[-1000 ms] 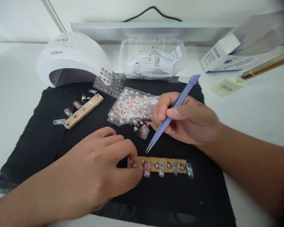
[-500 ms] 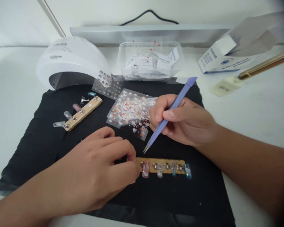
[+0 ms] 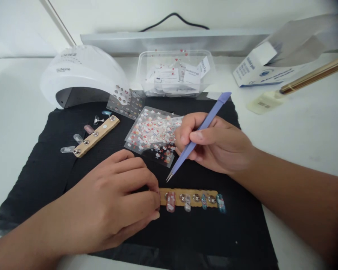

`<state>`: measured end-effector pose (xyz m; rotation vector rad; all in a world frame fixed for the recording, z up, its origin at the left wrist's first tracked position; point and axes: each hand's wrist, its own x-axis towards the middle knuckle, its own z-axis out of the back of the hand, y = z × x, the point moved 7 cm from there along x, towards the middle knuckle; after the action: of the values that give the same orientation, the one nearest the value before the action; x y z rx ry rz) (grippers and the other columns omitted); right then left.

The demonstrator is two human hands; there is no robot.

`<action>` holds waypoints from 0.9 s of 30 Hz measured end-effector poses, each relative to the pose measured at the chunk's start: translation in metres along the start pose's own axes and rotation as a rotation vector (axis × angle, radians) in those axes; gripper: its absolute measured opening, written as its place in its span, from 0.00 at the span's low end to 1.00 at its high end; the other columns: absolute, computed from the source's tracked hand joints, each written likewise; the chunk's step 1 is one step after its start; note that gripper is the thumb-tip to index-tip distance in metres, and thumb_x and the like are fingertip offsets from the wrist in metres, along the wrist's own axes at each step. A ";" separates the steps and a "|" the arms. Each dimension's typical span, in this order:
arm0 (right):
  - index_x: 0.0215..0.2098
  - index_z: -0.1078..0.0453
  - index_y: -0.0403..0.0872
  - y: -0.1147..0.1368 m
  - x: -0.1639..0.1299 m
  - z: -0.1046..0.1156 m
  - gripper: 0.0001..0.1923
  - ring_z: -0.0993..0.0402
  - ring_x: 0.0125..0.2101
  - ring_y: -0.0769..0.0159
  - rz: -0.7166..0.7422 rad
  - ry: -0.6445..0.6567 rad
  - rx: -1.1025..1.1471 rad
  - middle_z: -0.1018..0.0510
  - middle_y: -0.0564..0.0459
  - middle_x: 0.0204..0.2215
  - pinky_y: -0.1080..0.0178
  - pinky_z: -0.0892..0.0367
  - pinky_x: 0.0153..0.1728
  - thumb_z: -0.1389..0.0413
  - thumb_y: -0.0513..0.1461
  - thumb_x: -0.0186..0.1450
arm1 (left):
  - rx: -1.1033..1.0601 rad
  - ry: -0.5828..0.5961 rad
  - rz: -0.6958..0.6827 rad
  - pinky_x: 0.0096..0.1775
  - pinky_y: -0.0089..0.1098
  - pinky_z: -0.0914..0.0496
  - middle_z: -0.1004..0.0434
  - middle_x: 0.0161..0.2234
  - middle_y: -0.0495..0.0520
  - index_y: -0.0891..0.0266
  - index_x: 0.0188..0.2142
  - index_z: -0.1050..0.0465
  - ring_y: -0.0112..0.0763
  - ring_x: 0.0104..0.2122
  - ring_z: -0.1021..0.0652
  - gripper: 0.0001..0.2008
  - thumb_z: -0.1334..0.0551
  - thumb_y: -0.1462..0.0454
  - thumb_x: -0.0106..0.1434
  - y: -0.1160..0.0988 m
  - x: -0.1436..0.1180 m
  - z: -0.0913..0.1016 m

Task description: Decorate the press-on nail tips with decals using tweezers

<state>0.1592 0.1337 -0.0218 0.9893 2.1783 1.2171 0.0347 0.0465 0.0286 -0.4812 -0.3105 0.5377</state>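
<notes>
White tabletop, with a black mat [image 3: 45, 165] spread across the middle of the frame. Low at centre lies a wooden strip [image 3: 191, 197] carrying small decorated nail tips [image 3: 171, 201]. The left hand [image 3: 112, 210] has its fingers curled and pinching the strip's left end. The right hand [image 3: 216, 144] grips lilac tweezers [image 3: 195, 137] like a pen, points hovering just above the strip. Sticker sheets [image 3: 150, 133] lie at centre; a white lamp [image 3: 81, 73] stands upper left. Those tips look light and easily knocked loose, so the stiff strip's bare ends seem the safest hold.
</notes>
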 end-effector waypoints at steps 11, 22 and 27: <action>0.25 0.26 0.44 0.001 0.000 0.003 0.03 0.35 0.17 0.75 0.008 -0.034 0.001 0.27 0.57 0.15 0.68 0.49 0.16 0.40 0.35 0.56 | -0.049 0.023 0.001 0.40 0.40 0.36 0.20 0.40 0.50 0.61 0.38 0.26 0.33 0.37 0.26 0.04 0.39 0.69 0.68 -0.001 -0.003 0.000; 0.26 0.27 0.43 0.000 0.001 0.004 0.03 0.35 0.16 0.76 0.013 -0.009 0.042 0.27 0.58 0.16 0.70 0.49 0.16 0.39 0.35 0.57 | -0.040 0.038 0.017 0.40 0.38 0.33 0.25 0.41 0.53 0.60 0.38 0.24 0.33 0.38 0.28 0.05 0.39 0.69 0.68 0.002 -0.001 0.002; 0.26 0.28 0.43 0.000 0.002 0.004 0.05 0.35 0.16 0.77 0.022 -0.002 0.055 0.27 0.59 0.16 0.71 0.47 0.16 0.38 0.36 0.58 | -0.054 0.039 0.000 0.40 0.39 0.34 0.27 0.40 0.53 0.61 0.37 0.25 0.34 0.38 0.29 0.05 0.39 0.70 0.68 0.001 -0.002 0.002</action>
<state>0.1606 0.1369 -0.0243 1.0394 2.2156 1.1706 0.0318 0.0463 0.0291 -0.5431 -0.2881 0.5208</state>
